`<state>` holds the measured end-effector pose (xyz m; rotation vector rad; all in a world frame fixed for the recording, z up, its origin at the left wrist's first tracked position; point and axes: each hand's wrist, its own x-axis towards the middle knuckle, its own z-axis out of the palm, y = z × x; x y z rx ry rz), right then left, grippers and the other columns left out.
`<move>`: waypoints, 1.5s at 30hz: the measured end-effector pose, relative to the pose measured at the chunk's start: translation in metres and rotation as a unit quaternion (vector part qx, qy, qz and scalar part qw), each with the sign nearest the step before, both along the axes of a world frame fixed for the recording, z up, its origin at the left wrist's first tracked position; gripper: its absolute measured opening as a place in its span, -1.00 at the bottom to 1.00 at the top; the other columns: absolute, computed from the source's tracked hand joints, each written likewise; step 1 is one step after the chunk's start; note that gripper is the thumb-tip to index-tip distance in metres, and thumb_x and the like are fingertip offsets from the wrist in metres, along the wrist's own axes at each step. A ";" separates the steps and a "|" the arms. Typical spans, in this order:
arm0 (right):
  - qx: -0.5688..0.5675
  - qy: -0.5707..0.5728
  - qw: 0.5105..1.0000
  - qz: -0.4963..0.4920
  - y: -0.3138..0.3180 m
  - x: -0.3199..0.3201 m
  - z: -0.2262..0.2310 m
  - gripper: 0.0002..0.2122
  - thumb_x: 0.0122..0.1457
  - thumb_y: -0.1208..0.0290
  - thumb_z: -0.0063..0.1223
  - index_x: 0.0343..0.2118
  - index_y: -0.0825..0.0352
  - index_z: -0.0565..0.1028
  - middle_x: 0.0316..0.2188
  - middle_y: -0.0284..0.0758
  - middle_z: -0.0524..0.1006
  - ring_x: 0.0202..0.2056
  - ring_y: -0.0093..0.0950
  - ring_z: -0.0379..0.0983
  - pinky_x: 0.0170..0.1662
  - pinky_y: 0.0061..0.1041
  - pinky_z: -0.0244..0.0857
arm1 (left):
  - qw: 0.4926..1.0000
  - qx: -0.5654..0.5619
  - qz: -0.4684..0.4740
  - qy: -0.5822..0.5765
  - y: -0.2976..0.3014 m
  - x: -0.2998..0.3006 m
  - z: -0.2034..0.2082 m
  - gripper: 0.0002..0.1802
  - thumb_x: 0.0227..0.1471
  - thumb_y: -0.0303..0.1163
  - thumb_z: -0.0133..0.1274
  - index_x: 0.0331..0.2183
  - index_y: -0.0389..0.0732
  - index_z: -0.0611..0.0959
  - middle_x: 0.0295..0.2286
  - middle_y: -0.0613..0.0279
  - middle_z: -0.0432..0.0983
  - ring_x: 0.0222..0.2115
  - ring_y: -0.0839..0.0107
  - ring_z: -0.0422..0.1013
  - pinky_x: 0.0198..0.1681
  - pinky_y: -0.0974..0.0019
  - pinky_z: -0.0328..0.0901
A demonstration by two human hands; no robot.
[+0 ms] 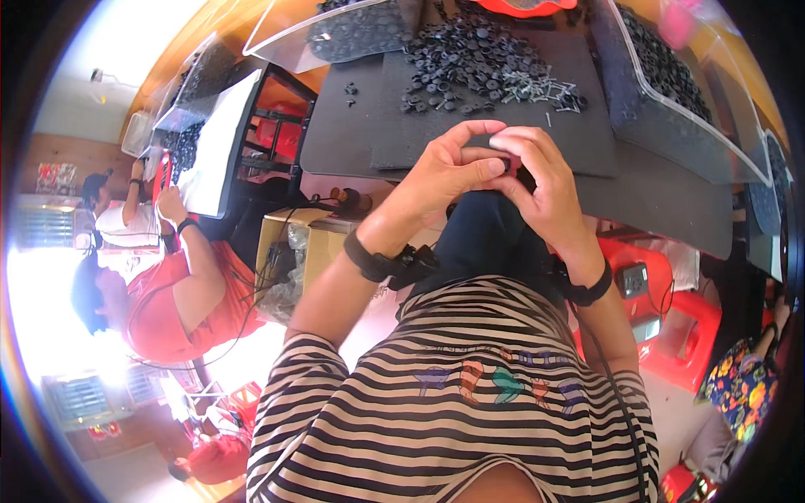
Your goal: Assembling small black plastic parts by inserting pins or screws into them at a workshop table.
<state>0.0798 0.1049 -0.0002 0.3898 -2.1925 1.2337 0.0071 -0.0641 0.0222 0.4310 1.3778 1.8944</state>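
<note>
My left hand [449,168] and my right hand [549,184] meet in front of me, just off the near edge of the dark table. Between their fingertips is a small black part [506,163], with a bit of dark red beside it. Both hands are closed on it, and the fingers hide most of its shape. Beyond them, a pile of small round black plastic caps [453,67] lies on a dark mat [402,138]. Metal screws [549,90] are heaped at the pile's right side, with one lying apart.
Clear plastic bins of black parts stand at the back left [356,33] and right [671,109]. A red tray [528,7] sits at the far edge. An open cardboard box [314,251] is left of my legs, a red stool [688,335] at right. Other people work at the left.
</note>
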 end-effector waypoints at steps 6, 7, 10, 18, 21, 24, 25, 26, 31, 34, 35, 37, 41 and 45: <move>-0.061 -0.032 0.998 0.004 0.009 -0.005 -0.012 -0.55 -0.07 0.49 0.31 -0.05 0.33 0.49 -0.07 -0.21 0.45 -0.18 -0.33 0.47 -0.07 -0.42 0.34 | 0.910 -0.156 0.037 0.383 -0.038 -0.098 0.093 -0.61 0.15 -0.22 0.09 -0.03 -0.19 0.56 -0.15 0.22 0.57 -0.13 0.46 0.48 -0.02 0.34 0.35; -0.060 -0.033 0.998 -0.009 0.009 -0.005 -0.011 -0.61 -0.05 0.52 0.29 -0.09 0.33 0.51 -0.07 -0.22 0.46 -0.20 -0.37 0.48 -0.11 -0.45 0.35 | 0.891 -0.175 0.080 0.412 -0.037 -0.126 0.107 -0.59 0.17 -0.16 0.06 -0.04 -0.20 0.57 -0.13 0.23 0.56 -0.10 0.44 0.47 0.01 0.35 0.33; -0.059 -0.049 0.997 -0.010 0.009 -0.007 -0.013 -0.66 -0.04 0.54 0.27 -0.14 0.33 0.53 -0.09 -0.23 0.47 -0.23 -0.38 0.49 -0.11 -0.45 0.35 | 0.829 -0.249 0.112 0.488 -0.040 -0.184 0.120 -0.60 0.24 -0.37 -0.06 0.07 -0.30 0.45 -0.03 0.19 0.49 -0.09 0.46 0.40 -0.05 0.40 0.30; -0.089 -0.043 0.995 -0.013 0.010 -0.008 -0.014 -0.75 -0.03 0.59 0.24 -0.22 0.35 0.54 -0.17 -0.26 0.52 -0.31 -0.41 0.52 -0.19 -0.48 0.38 | 0.716 -0.361 0.029 0.596 -0.049 -0.116 0.049 -0.70 -0.06 -0.46 0.22 -0.19 -0.13 0.67 -0.28 0.10 0.57 -0.38 0.34 0.50 -0.28 0.31 0.38; -0.065 -0.035 0.997 -0.011 0.009 -0.008 -0.013 -0.76 -0.02 0.60 0.23 -0.24 0.35 0.55 -0.19 -0.27 0.53 -0.32 -0.42 0.52 -0.20 -0.48 0.38 | 0.712 -0.371 -0.002 0.596 -0.056 -0.120 0.018 -0.70 -0.11 -0.53 0.22 -0.22 -0.17 0.68 -0.35 0.11 0.57 -0.43 0.30 0.49 -0.31 0.29 0.37; -0.044 -0.033 0.998 -0.020 0.008 -0.007 -0.012 -0.77 -0.03 0.60 0.23 -0.24 0.35 0.55 -0.20 -0.28 0.53 -0.32 -0.42 0.52 -0.20 -0.49 0.38 | 0.696 -0.331 0.003 0.638 -0.054 -0.122 0.004 -0.70 -0.13 -0.56 0.21 -0.24 -0.20 0.67 -0.40 0.11 0.56 -0.45 0.27 0.48 -0.31 0.29 0.37; -0.037 -0.033 0.998 -0.025 0.008 -0.006 -0.013 -0.77 -0.03 0.60 0.23 -0.25 0.35 0.55 -0.21 -0.28 0.53 -0.32 -0.42 0.53 -0.21 -0.49 0.38 | 0.693 -0.305 0.005 0.653 -0.053 -0.122 0.003 -0.70 -0.13 -0.57 0.21 -0.24 -0.21 0.67 -0.42 0.10 0.56 -0.45 0.26 0.48 -0.31 0.29 0.37; -0.036 -0.032 0.998 -0.026 0.008 -0.006 -0.013 -0.77 -0.03 0.60 0.23 -0.25 0.35 0.55 -0.21 -0.28 0.53 -0.32 -0.42 0.53 -0.21 -0.49 0.38 | 0.693 -0.304 0.006 0.654 -0.052 -0.121 0.005 -0.70 -0.13 -0.57 0.21 -0.24 -0.21 0.67 -0.42 0.10 0.56 -0.45 0.26 0.48 -0.31 0.29 0.37; -0.088 -0.043 0.995 -0.020 0.008 -0.006 -0.014 -0.76 0.01 0.59 0.21 -0.21 0.37 0.54 -0.23 -0.29 0.54 -0.31 -0.47 0.53 -0.20 -0.51 0.38 | 0.813 -0.319 0.059 0.484 -0.036 -0.109 0.031 -0.70 -0.09 -0.57 0.22 -0.21 -0.25 0.67 -0.34 0.21 0.61 -0.38 0.51 0.49 -0.23 0.43 0.36; -0.245 -0.099 0.964 0.004 0.009 -0.009 -0.019 -0.76 0.10 0.55 0.18 -0.15 0.41 0.51 -0.22 -0.30 0.54 -0.29 -0.53 0.51 -0.17 -0.53 0.38 | 0.890 -0.222 0.033 0.397 -0.008 -0.077 0.037 -0.73 -0.05 -0.56 0.22 -0.20 -0.29 0.67 -0.32 0.30 0.61 -0.32 0.63 0.46 -0.21 0.50 0.35; -0.244 -0.099 0.965 0.000 0.008 -0.012 -0.017 -0.76 0.10 0.55 0.18 -0.15 0.41 0.51 -0.22 -0.30 0.54 -0.29 -0.53 0.51 -0.17 -0.53 0.38 | 0.914 -0.187 0.026 0.360 -0.002 -0.066 0.032 -0.74 -0.03 -0.55 0.22 -0.21 -0.31 0.67 -0.33 0.32 0.60 -0.31 0.63 0.45 -0.21 0.50 0.35; -0.396 -0.122 0.907 0.080 0.007 -0.014 -0.009 -0.76 0.17 0.51 0.15 -0.10 0.44 0.48 -0.22 -0.31 0.54 -0.26 -0.57 0.50 -0.14 -0.55 0.38 | 0.929 -0.163 0.012 0.332 0.012 -0.049 0.026 -0.74 -0.02 -0.56 0.21 -0.21 -0.33 0.66 -0.32 0.29 0.60 -0.32 0.61 0.47 -0.22 0.50 0.36; -0.411 -0.143 0.896 0.082 0.012 -0.017 -0.007 -0.76 0.19 0.50 0.14 -0.10 0.44 0.47 -0.24 -0.31 0.54 -0.25 -0.57 0.50 -0.14 -0.59 0.37 | 0.950 -0.115 0.010 0.289 0.027 -0.033 0.008 -0.77 -0.01 -0.61 0.19 -0.22 -0.34 0.65 -0.31 0.26 0.60 -0.30 0.57 0.49 -0.17 0.46 0.41; -0.403 -0.126 0.905 0.059 0.015 -0.019 -0.014 -0.79 0.16 0.57 0.15 -0.13 0.43 0.48 -0.26 -0.33 0.54 -0.26 -0.58 0.51 -0.15 -0.62 0.38 | 0.944 -0.106 0.020 0.311 0.033 -0.031 0.002 -0.78 -0.02 -0.63 0.18 -0.23 -0.36 0.65 -0.31 0.24 0.60 -0.28 0.53 0.51 -0.13 0.44 0.42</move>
